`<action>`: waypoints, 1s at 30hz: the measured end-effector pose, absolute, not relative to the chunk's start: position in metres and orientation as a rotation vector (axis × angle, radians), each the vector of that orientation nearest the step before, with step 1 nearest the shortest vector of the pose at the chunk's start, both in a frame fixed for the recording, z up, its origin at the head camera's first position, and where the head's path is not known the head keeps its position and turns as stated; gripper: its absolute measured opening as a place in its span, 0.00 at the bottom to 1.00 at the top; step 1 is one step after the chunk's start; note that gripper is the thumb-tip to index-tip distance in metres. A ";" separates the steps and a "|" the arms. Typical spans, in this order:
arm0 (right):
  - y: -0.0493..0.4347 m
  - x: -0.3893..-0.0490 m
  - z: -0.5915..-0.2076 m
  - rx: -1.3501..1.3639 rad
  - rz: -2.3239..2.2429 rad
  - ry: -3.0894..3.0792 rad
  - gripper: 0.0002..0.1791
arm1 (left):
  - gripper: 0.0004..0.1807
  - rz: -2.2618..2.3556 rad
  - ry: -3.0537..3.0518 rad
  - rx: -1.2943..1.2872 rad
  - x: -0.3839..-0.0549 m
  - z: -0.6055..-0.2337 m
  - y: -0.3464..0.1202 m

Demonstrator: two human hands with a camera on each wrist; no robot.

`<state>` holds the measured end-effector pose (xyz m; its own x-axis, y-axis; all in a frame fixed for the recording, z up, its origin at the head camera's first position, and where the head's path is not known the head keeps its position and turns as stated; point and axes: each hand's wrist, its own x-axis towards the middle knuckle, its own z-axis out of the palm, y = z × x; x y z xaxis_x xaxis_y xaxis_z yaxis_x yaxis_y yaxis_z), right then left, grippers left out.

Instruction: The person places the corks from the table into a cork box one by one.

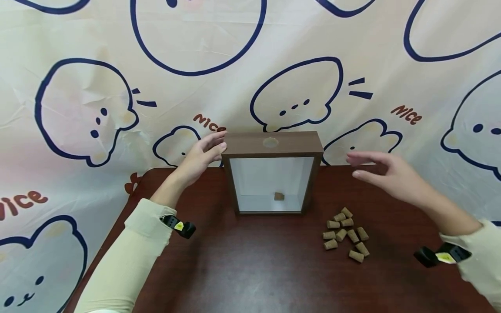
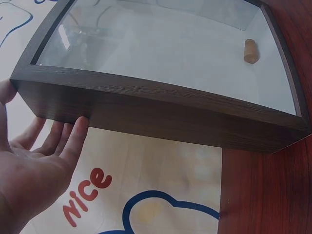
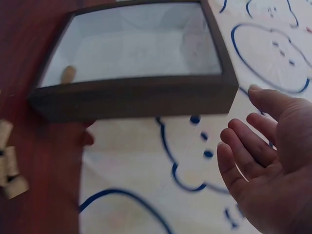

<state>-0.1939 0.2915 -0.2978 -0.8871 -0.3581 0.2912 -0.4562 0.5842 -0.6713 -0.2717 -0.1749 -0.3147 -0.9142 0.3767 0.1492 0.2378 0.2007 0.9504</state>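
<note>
A brown wood-framed shadow box stands upright on the table, with a clear front, white inside and a round opening in its top. One cork lies inside on its floor. My left hand touches the box's left side near the upper corner; in the left wrist view its fingertips rest against that side. Apart from the box, to its right, my right hand is raised with fingers extended and nothing in them. Several loose corks lie on the table below it.
The dark reddish table runs back to a wall cloth printed with blue cartoon outlines, close behind the box. Both wrists carry small black cameras, the left camera and right camera.
</note>
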 end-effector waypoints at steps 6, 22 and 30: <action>0.329 -0.174 -0.335 0.535 1.149 -2.732 0.19 | 0.31 1.822 2.341 0.602 -0.272 -0.315 -0.174; 0.395 -0.149 -0.424 0.287 1.210 -2.865 0.22 | 0.32 1.832 2.337 0.605 -0.272 -0.314 -0.175; 0.400 -0.152 -0.465 0.279 1.330 -2.824 0.24 | 0.32 1.836 2.332 0.592 -0.272 -0.316 -0.175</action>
